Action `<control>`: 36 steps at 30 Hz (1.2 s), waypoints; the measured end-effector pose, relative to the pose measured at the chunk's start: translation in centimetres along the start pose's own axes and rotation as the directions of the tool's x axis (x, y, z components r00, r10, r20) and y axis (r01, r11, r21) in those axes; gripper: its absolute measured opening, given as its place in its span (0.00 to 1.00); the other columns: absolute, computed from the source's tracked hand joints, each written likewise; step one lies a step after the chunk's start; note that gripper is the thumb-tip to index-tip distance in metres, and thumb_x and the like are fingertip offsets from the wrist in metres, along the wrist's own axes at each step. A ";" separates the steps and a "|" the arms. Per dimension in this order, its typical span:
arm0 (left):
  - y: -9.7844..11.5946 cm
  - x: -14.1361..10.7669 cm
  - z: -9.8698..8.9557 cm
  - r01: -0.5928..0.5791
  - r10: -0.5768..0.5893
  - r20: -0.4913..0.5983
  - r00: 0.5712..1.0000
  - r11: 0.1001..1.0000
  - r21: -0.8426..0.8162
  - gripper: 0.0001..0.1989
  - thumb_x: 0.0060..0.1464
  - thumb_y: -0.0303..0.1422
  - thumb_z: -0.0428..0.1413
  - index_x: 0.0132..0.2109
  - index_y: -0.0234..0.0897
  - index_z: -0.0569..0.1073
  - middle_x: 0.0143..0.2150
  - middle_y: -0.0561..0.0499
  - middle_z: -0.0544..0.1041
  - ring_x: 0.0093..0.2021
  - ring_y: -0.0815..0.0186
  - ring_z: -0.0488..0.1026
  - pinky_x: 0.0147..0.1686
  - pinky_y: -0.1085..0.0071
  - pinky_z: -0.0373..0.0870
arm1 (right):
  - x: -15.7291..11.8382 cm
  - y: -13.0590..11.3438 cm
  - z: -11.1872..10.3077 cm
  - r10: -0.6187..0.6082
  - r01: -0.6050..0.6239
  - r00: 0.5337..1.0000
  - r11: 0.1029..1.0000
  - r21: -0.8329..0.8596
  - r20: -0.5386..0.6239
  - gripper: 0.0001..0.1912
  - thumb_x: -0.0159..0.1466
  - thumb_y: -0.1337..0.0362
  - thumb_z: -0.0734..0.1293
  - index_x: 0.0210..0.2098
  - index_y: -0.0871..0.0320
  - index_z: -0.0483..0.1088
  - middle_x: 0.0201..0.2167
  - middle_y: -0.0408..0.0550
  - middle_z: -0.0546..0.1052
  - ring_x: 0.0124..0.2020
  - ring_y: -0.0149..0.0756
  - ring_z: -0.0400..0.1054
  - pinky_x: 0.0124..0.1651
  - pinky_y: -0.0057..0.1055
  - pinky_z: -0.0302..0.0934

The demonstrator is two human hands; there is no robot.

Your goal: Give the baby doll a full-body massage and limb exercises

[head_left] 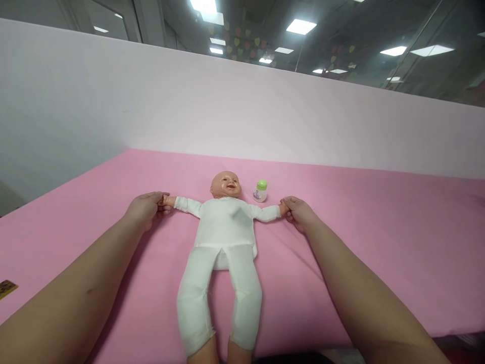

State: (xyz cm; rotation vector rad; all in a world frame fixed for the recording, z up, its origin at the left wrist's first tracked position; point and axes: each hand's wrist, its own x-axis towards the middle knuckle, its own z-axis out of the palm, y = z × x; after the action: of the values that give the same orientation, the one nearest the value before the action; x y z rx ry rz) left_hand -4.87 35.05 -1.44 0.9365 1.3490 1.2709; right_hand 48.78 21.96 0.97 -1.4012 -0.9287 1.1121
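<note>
A baby doll (226, 222) in a white cloth body lies on its back on the pink table surface (341, 227), head away from me and legs toward me. Both its arms are stretched out sideways. My left hand (147, 208) is closed around the doll's hand on the left side. On the right, the doll's other hand is pinched between the thumb and fingers of my right hand (299, 212). Beside the doll's head stands a small clear bottle (260, 191) with a green cap, touched by neither hand.
A low white wall (265, 116) runs along the back of the pink surface, with glass above it reflecting ceiling lights. A yellow and black sticker (6, 288) lies at the left edge. Dark items show below the table's front edge at the lower right.
</note>
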 end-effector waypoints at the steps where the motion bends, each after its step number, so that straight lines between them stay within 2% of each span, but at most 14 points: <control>1: 0.1 0.0 0.0 0.007 -0.007 0.002 1.000 1.000 -0.003 0.14 0.55 0.27 0.62 0.49 0.30 0.82 0.37 0.39 0.82 0.27 0.62 0.79 0.28 0.65 0.82 | 0.0 0.0 -0.1 0.006 -0.006 1.000 1.000 0.000 -0.005 0.12 0.65 0.54 0.75 0.37 0.54 0.74 0.24 0.43 0.70 0.21 0.28 0.55 0.21 0.27 0.49; 3: 0.3 -0.3 0.0 0.021 -0.020 0.017 1.000 1.000 -0.012 0.17 0.53 0.24 0.61 0.51 0.29 0.81 0.38 0.39 0.82 0.28 0.61 0.80 0.30 0.65 0.83 | -0.1 -0.2 -0.3 0.020 -0.020 1.000 1.000 0.003 0.005 0.10 0.64 0.58 0.75 0.42 0.54 0.76 0.26 0.44 0.72 0.22 0.28 0.56 0.22 0.27 0.51; 6: 0.6 -0.8 0.1 0.024 -0.023 0.057 0.998 0.999 -0.025 0.21 0.51 0.23 0.62 0.53 0.29 0.80 0.39 0.38 0.82 0.29 0.60 0.80 0.31 0.64 0.83 | -0.4 -0.4 -1.0 0.023 -0.028 0.997 0.998 0.055 0.079 0.14 0.62 0.63 0.75 0.48 0.54 0.78 0.34 0.49 0.78 0.26 0.32 0.64 0.26 0.29 0.61; 9: 0.9 -1.4 0.2 0.005 -0.002 0.104 0.995 1.000 -0.028 0.22 0.50 0.22 0.65 0.54 0.30 0.80 0.40 0.40 0.82 0.30 0.61 0.80 0.32 0.65 0.83 | -0.5 -0.5 -1.9 0.009 -0.029 0.986 0.993 0.117 0.167 0.17 0.59 0.66 0.76 0.49 0.54 0.79 0.47 0.55 0.81 0.36 0.38 0.72 0.33 0.32 0.69; 11: 1.0 -1.7 0.3 -0.004 0.007 0.131 0.991 1.000 -0.027 0.22 0.50 0.23 0.66 0.53 0.31 0.80 0.40 0.41 0.82 0.30 0.62 0.80 0.31 0.67 0.82 | -0.5 -0.4 -2.4 0.013 -0.038 0.980 0.992 0.119 0.201 0.17 0.59 0.65 0.77 0.48 0.55 0.80 0.50 0.55 0.81 0.38 0.39 0.73 0.35 0.32 0.70; 17: 0.9 -2.1 0.8 -0.018 0.024 0.140 0.990 0.999 -0.043 0.19 0.47 0.28 0.71 0.48 0.32 0.82 0.38 0.40 0.82 0.29 0.63 0.79 0.30 0.68 0.80 | -0.3 -0.5 -2.8 0.055 -0.067 0.969 0.997 0.043 0.242 0.19 0.56 0.61 0.82 0.47 0.56 0.81 0.44 0.54 0.81 0.29 0.32 0.67 0.25 0.28 0.62; 21: 0.8 -2.0 1.0 -0.047 0.050 0.123 0.991 0.998 -0.031 0.14 0.52 0.35 0.70 0.45 0.33 0.83 0.37 0.40 0.81 0.28 0.63 0.77 0.28 0.67 0.79 | -0.6 -0.8 -2.4 0.053 -0.058 0.972 0.998 0.013 0.230 0.17 0.57 0.58 0.82 0.42 0.57 0.80 0.32 0.48 0.77 0.24 0.28 0.61 0.22 0.27 0.54; 23: 0.7 -2.0 1.1 -0.049 0.051 0.105 0.993 0.999 -0.020 0.12 0.54 0.34 0.67 0.44 0.33 0.83 0.37 0.39 0.81 0.28 0.63 0.77 0.28 0.67 0.79 | -0.8 -0.8 -2.0 0.038 -0.042 0.978 0.999 0.016 0.206 0.16 0.59 0.55 0.81 0.37 0.58 0.78 0.28 0.45 0.74 0.22 0.26 0.57 0.22 0.26 0.52; 25: 0.8 -2.0 1.2 -0.046 0.047 0.081 0.996 0.999 -0.013 0.11 0.54 0.32 0.66 0.44 0.32 0.83 0.37 0.39 0.81 0.28 0.63 0.77 0.28 0.66 0.80 | -0.8 -0.6 -1.6 0.029 -0.032 0.984 0.999 0.013 0.173 0.17 0.61 0.52 0.79 0.34 0.58 0.77 0.27 0.45 0.73 0.21 0.25 0.55 0.21 0.25 0.50; 28: 1.0 -2.1 1.3 -0.020 0.020 0.050 0.999 1.000 -0.004 0.14 0.52 0.26 0.64 0.47 0.31 0.82 0.38 0.38 0.82 0.29 0.61 0.79 0.30 0.64 0.82 | -0.3 -0.3 -1.4 0.048 -0.051 0.995 0.998 0.033 0.084 0.16 0.64 0.51 0.77 0.34 0.59 0.77 0.27 0.46 0.72 0.21 0.25 0.54 0.20 0.24 0.49; 32: 1.3 -2.4 1.2 0.018 -0.017 0.064 0.998 1.000 -0.010 0.19 0.50 0.22 0.62 0.51 0.30 0.81 0.39 0.37 0.82 0.31 0.58 0.81 0.33 0.61 0.84 | 0.8 0.1 -1.8 0.078 -0.078 0.997 0.993 0.088 0.004 0.09 0.64 0.59 0.76 0.40 0.58 0.79 0.28 0.48 0.73 0.22 0.28 0.56 0.19 0.24 0.53; 36: 1.4 -2.5 0.9 0.019 -0.014 0.129 0.992 0.999 -0.034 0.22 0.49 0.21 0.65 0.53 0.30 0.80 0.40 0.37 0.82 0.33 0.59 0.81 0.36 0.61 0.84 | 1.2 0.3 -2.5 0.091 -0.098 0.994 0.984 0.146 0.052 0.13 0.60 0.67 0.76 0.46 0.57 0.80 0.37 0.53 0.79 0.26 0.31 0.64 0.24 0.27 0.64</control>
State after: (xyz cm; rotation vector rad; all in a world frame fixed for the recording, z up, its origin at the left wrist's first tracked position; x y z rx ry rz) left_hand -3.64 33.04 0.40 0.9645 1.2283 1.1972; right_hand 51.52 22.36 0.55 -1.3146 -0.8006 1.2626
